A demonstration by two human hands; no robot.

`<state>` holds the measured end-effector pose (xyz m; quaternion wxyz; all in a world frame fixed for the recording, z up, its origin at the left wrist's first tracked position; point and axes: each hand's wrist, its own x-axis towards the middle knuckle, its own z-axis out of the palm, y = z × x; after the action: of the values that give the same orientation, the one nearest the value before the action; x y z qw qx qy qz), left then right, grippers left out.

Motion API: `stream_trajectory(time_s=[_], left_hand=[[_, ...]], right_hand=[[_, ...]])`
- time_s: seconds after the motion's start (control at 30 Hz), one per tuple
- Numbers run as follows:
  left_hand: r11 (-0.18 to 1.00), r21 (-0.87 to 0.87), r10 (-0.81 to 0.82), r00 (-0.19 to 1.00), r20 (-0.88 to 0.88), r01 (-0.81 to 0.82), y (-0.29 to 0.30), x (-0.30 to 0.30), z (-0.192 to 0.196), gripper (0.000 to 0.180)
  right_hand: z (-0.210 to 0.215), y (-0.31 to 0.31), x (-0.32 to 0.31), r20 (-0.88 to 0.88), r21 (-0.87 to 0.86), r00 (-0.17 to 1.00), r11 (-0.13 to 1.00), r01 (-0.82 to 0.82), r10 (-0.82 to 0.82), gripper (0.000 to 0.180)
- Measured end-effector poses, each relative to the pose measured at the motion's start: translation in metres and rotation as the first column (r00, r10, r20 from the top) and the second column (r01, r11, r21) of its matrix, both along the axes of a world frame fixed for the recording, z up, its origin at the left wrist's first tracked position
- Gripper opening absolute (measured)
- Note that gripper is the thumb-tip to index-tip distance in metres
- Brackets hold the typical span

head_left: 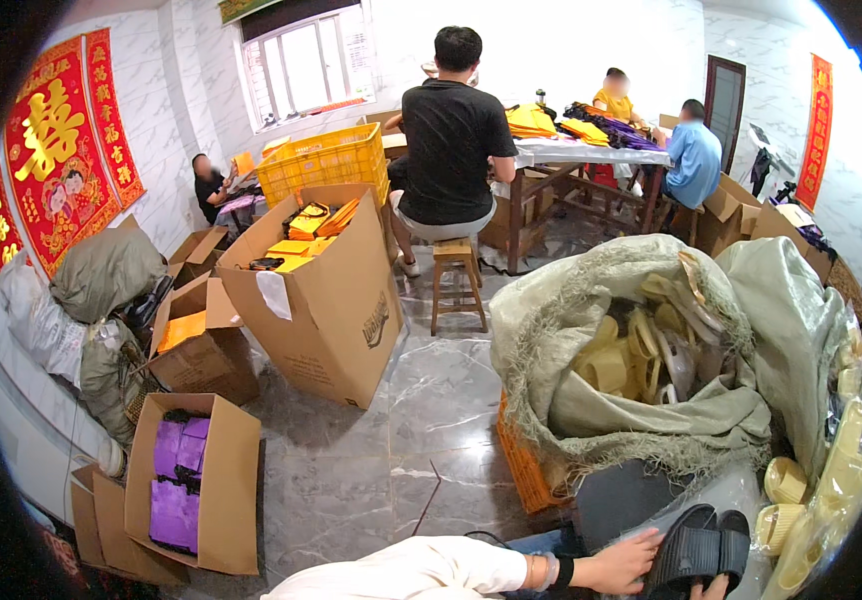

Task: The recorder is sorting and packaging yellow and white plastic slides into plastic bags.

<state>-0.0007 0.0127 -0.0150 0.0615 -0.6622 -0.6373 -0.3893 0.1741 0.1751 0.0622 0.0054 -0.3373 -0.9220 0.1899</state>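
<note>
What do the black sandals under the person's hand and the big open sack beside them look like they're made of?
The black sandals look like moulded rubber or foam plastic: matte, with ribbed straps. The left hand rests on them. The big sack looks like woven plastic sacking in dull grey-green: it creases softly and its rolled edge frays into loose threads.

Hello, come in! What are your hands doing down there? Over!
Left hand flat on a black sandal. Right hand barely in view at the lower edge, grip unclear. Open sack of pale yellow pieces just ahead.
</note>
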Motion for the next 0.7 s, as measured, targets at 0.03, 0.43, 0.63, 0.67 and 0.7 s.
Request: stream_trajectory(time_s=[0.03, 0.43, 0.63, 0.67, 0.7], left_hand=[[0.999, 0.033, 0.014, 1.0, -0.019, -0.014, 0.001, 0.001, -0.001, 0.039], [0.992, -0.112, -0.058, 0.996, 0.066, 0.065, -0.003, 0.011, 0.001, 0.067], [0.968, -0.25, -0.03, 1.0, 0.006, 0.031, -0.011, 0.0, 0.0, 0.07], [0.956, -0.293, -0.003, 1.0, -0.017, -0.002, -0.017, -0.002, 0.012, 0.069], [0.947, -0.32, 0.002, 0.999, -0.045, -0.016, -0.017, -0.004, 0.022, 0.068]], right_hand=[[-0.001, 0.002, 0.0, 0.0, 0.001, 1.0, 1.0, -0.003, 0.003, 0.051], [0.001, 0.024, 0.069, 0.098, 0.34, 0.991, 0.939, 0.05, -0.088, 0.04], [-0.034, 0.035, 0.126, -0.056, 0.38, 0.984, 0.908, 0.178, -0.169, 0.042], [-0.028, 0.029, 0.127, -0.044, 0.362, 0.989, 0.921, 0.145, -0.138, 0.036], [-0.017, 0.019, 0.126, -0.118, 0.393, 0.984, 0.904, 0.168, -0.132, 0.031]])
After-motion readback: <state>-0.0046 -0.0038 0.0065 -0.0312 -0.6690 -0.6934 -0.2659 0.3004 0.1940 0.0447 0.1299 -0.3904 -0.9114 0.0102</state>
